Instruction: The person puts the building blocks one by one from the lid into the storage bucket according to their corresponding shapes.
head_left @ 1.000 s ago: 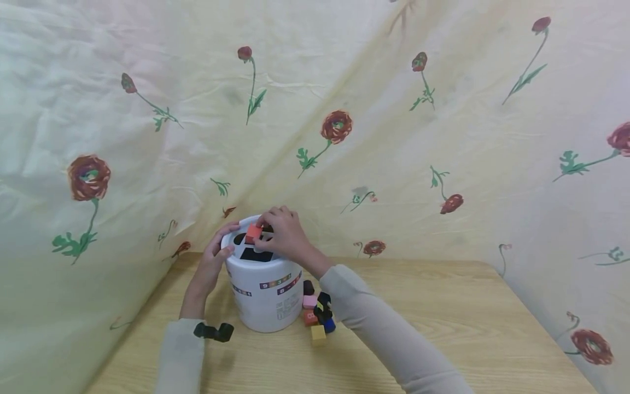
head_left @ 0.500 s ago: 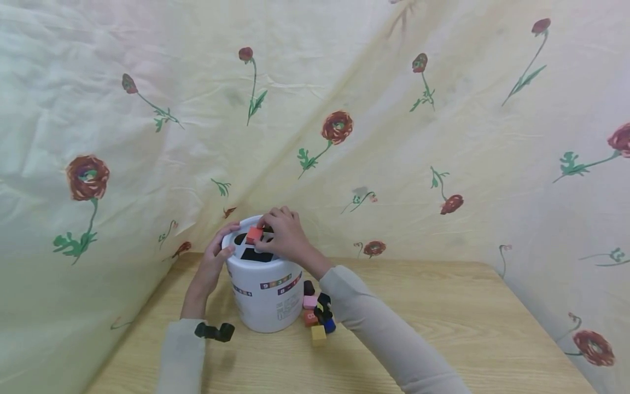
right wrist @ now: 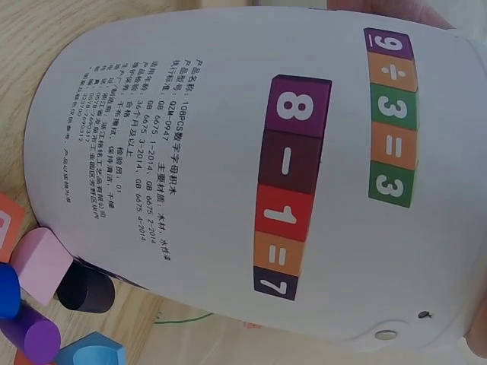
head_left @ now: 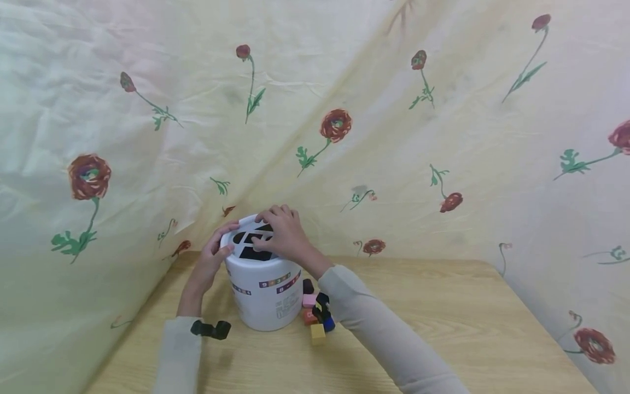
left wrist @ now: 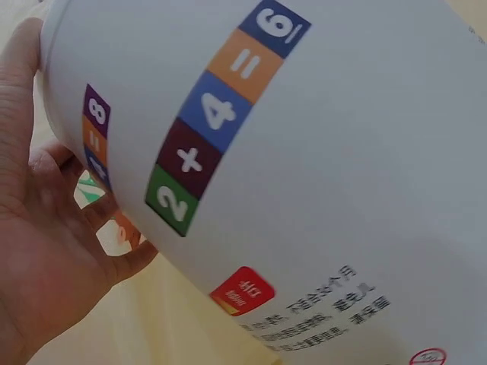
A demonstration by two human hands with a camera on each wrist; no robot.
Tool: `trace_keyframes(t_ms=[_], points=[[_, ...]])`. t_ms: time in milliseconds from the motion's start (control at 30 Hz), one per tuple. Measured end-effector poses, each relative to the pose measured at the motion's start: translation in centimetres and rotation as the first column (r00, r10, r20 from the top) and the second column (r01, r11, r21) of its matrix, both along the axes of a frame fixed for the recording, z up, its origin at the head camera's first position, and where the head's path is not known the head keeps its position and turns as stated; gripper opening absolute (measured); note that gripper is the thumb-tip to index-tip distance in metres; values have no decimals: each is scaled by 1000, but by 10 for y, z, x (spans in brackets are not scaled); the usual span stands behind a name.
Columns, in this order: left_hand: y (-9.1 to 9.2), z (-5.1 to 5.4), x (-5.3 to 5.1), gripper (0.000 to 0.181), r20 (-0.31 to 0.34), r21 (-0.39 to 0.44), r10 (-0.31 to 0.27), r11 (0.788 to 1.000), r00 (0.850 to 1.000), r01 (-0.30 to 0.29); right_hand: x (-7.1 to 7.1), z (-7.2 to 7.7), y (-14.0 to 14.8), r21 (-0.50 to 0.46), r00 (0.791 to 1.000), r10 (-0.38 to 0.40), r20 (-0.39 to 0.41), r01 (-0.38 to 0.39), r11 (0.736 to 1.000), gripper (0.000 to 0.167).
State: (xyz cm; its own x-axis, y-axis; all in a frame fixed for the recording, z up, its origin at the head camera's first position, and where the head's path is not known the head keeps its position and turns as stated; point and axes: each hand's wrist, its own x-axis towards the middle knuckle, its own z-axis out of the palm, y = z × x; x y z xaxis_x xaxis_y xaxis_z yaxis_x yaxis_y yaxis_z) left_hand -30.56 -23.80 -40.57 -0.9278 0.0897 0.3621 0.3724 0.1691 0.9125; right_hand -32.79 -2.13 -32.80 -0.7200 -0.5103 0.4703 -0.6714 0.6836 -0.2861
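Note:
A white bucket with printed sums stands upright on the table, its lid cut with several dark shaped openings. My left hand grips the bucket's left side at the top, thumb over the rim; the left wrist view shows its fingers round the wall. Over the right part of the lid, my right hand rests with thumb and fingers apart and no block visible between them. Its fingertips are partly hidden. The right wrist view shows mainly the bucket's printed wall.
Right of the bucket's base lie a yellow block, a pink block and a black cylinder. Beside them are a purple cylinder and a light blue block. Flower-patterned cloth hangs behind the wooden table.
The red block that my right hand pinched over the lid is out of sight, and the opening under it shows dark. My right fingers have parted; my left hand keeps its place.

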Motion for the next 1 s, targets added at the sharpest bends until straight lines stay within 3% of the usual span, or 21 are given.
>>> trace_keyframes(t_ms=[300, 600, 833, 1000], points=[[0, 7, 9, 49, -23, -43, 6, 999, 1000, -7, 5, -6, 12, -90, 998, 22, -51, -26, 996, 46], [-2, 11, 12, 50, -72, -95, 32, 995, 997, -38, 1, -13, 57, -237, 999, 21, -44, -31, 971, 44], [-3, 10, 11, 53, -35, -105, 21, 994, 999, -25, -6, -35, 107, -301, 999, 17, -36, -27, 953, 40], [-5, 9, 10, 53, -37, -105, 8, 994, 999, -12, -5, -58, 137, -213, 1000, 15, -24, -20, 977, 34]])
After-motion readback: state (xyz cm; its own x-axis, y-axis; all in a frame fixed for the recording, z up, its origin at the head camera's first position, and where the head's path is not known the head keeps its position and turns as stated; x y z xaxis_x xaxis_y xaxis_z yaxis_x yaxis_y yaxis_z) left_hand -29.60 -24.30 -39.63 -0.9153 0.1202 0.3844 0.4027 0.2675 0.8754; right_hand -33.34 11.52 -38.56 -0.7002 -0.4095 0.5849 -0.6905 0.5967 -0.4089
